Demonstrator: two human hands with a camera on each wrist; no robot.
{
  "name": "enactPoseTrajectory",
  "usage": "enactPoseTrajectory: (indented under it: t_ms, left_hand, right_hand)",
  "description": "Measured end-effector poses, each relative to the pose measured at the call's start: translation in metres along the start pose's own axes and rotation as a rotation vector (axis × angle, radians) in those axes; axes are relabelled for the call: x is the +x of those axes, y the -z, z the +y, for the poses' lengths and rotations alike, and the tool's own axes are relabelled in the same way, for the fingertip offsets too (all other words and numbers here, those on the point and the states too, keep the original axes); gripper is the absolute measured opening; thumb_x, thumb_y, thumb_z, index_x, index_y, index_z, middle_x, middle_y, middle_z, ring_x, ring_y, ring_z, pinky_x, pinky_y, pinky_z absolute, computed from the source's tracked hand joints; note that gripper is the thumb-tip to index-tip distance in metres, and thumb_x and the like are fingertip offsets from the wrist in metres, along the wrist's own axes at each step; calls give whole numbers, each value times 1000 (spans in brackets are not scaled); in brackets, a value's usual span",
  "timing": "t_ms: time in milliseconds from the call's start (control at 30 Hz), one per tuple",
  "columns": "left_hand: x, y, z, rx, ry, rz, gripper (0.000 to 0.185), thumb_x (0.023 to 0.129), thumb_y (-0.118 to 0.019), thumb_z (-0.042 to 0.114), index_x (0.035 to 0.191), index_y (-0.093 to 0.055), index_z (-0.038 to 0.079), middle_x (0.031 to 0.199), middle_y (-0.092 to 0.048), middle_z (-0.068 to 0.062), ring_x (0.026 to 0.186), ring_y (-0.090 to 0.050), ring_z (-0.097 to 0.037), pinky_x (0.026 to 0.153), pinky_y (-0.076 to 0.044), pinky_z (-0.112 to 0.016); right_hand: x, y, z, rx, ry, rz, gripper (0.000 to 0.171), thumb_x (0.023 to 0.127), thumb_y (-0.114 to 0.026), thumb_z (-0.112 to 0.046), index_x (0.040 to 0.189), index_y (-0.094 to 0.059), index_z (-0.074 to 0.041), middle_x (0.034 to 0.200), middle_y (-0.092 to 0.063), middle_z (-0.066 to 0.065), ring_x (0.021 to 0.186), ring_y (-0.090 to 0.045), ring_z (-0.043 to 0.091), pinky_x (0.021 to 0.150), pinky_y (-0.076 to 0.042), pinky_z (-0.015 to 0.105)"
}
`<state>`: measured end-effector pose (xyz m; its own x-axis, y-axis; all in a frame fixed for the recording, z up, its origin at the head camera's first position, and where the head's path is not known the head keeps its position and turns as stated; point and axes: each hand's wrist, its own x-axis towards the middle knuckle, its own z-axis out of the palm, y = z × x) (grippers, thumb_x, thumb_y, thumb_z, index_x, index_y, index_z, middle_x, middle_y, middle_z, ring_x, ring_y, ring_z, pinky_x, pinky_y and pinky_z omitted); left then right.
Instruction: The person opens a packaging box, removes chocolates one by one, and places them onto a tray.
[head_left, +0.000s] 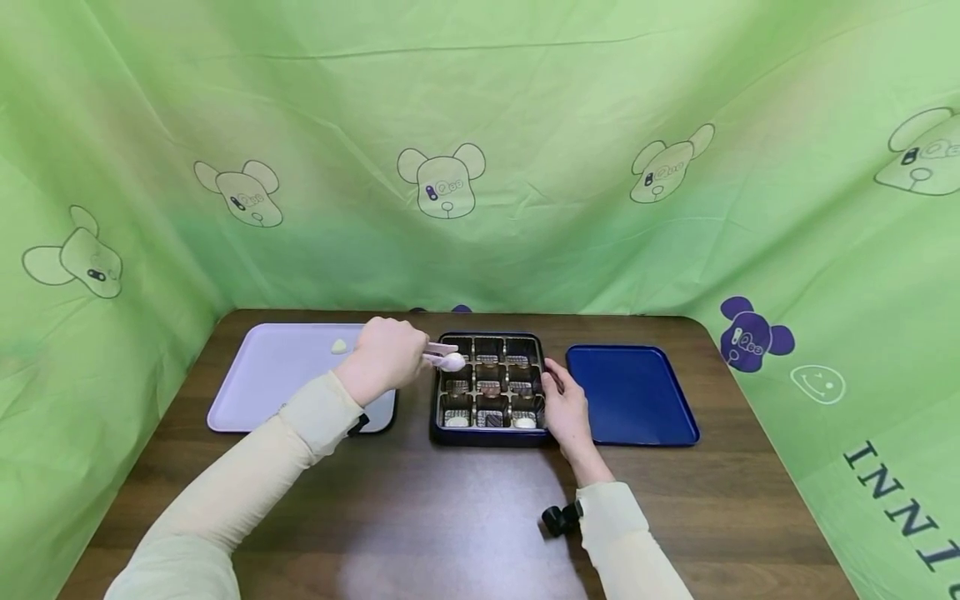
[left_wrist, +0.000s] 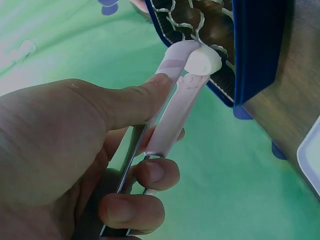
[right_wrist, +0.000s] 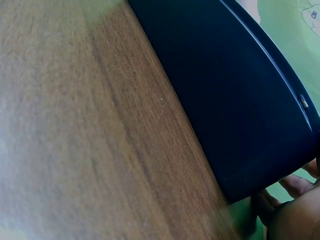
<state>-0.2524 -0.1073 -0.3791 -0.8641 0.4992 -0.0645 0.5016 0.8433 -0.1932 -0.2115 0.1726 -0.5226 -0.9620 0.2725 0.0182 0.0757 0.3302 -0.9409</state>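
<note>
My left hand [head_left: 390, 354] holds a pair of tongs [left_wrist: 167, 117] with pale pink tips, thumb on one arm and fingers round the other. Between the tips is a white, rounded chocolate-like piece [left_wrist: 204, 61], above the back left of a dark blue box [head_left: 487, 437]. A dark, shiny insert splits the box into several square compartments. White pieces and a dark one [head_left: 491, 419] lie in the front row; brown pieces [head_left: 491, 388] show in the middle row. At the box's right wall, my right hand [head_left: 566, 412] grips the side; its fingers are partly hidden.
Left of the box lies a lilac tray [head_left: 255, 375] with a small pale piece [head_left: 339, 346] on it; my left arm covers part of it. A flat blue lid [head_left: 630, 396] lies to the right on the wooden table [head_left: 450, 517]. A green curtain [head_left: 525, 258] hangs behind.
</note>
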Motion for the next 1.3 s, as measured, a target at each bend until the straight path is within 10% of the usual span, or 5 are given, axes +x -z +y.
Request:
enactPoseTrajectory:
  t_ms: [1300]
  left_hand:
    - [-42, -12, -43, -67, 105, 66, 28, 93, -71, 42, 85, -68, 15, 67, -59, -3, 60, -61, -25, 51, -50, -46]
  right_hand:
    - [2, -1, 3, 9, 21, 11, 39, 106, -53, -14, 143, -54, -3, 138, -59, 23, 129, -55, 34, 107, -43, 47]
